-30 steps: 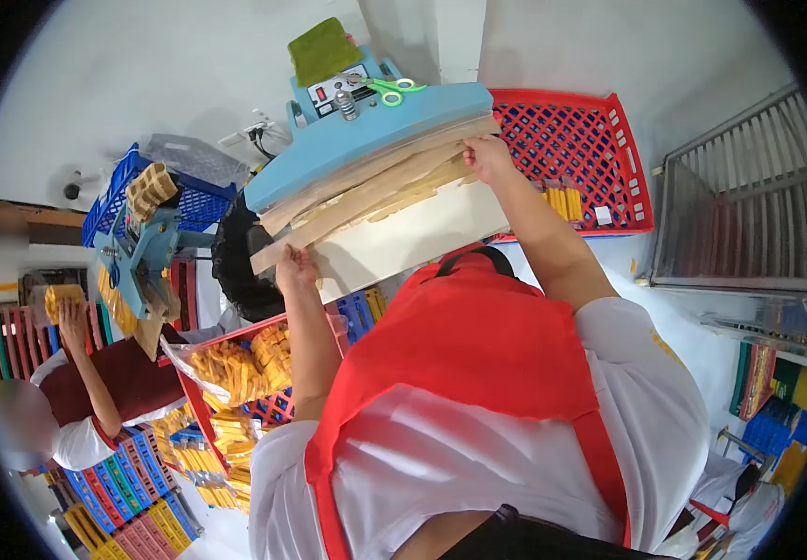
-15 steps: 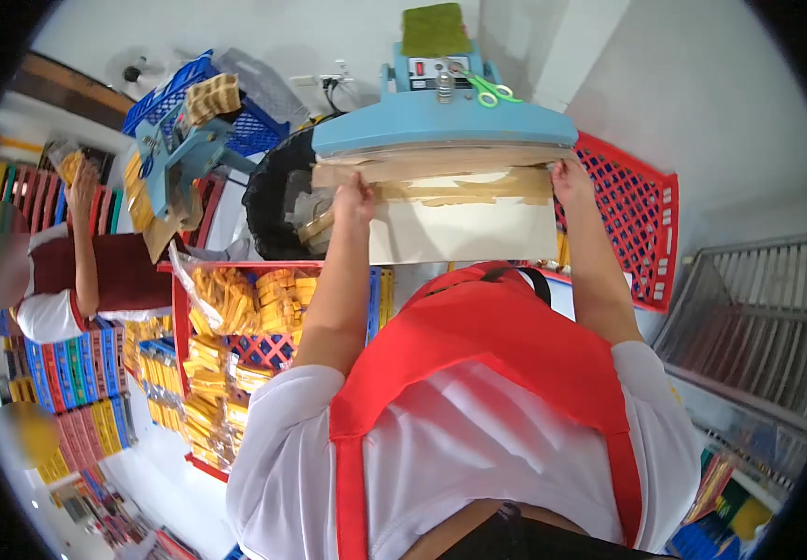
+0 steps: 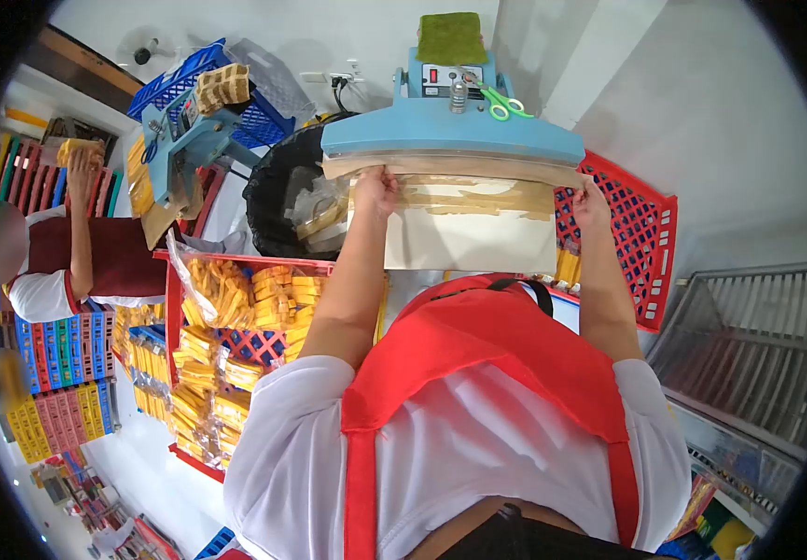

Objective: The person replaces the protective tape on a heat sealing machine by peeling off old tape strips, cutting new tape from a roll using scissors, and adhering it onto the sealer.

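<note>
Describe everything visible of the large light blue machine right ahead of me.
The light blue machine looks like painted metal. Its wide, gently bowed head spans left to right. A coiled spring stands at its middle, in front of a control panel with a red switch. A green cloth covers the top; green-handled scissors lie right of the spring. A tan strip runs along the head's lower edge; contact there is unclear.

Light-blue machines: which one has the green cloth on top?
The near machine, directly ahead of the left hand and right hand; the other machine, farther left, has a checked cloth instead.
</note>
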Tool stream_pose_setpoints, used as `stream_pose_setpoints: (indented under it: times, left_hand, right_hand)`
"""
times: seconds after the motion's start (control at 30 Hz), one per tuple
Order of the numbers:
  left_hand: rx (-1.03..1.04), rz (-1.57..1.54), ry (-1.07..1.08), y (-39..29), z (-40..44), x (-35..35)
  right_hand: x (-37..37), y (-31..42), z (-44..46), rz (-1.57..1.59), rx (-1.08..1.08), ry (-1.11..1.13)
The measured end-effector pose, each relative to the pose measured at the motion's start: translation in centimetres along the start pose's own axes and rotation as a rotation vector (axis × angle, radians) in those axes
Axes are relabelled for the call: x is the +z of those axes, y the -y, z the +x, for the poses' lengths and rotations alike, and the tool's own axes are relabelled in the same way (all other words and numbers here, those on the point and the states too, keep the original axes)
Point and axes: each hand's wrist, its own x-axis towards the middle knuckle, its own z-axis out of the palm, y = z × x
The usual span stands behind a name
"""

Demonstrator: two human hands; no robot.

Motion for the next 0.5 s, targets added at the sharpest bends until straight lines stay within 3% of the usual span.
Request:
stream_pose_setpoints:
  times: [0.13,0.23,0.3,0.5]
  left_hand:
    - [0.074,-0.027,-0.024,-0.9,-0.2,-0.5]
    - [0.142,-0.12,-0.053,-1.2,0.5,-1.5]
    - [0.16,-0.148,-0.107,-1.9,0.8,-1.6]
    - [0.182,-0.175,-0.089,-2.9,4.1,-3.9]
  right_hand:
    - [0.2,-0.4,-1.0,-0.027,-0.043,0.16]
    - [0.9,-0.8,-1.8,0.077,-0.047,0.085]
    - [1.1,-1.0,-2.3,0.037,-0.007,0.227]
    - [2.1,-1.7,-1.9,0.072,0.02,0.14]
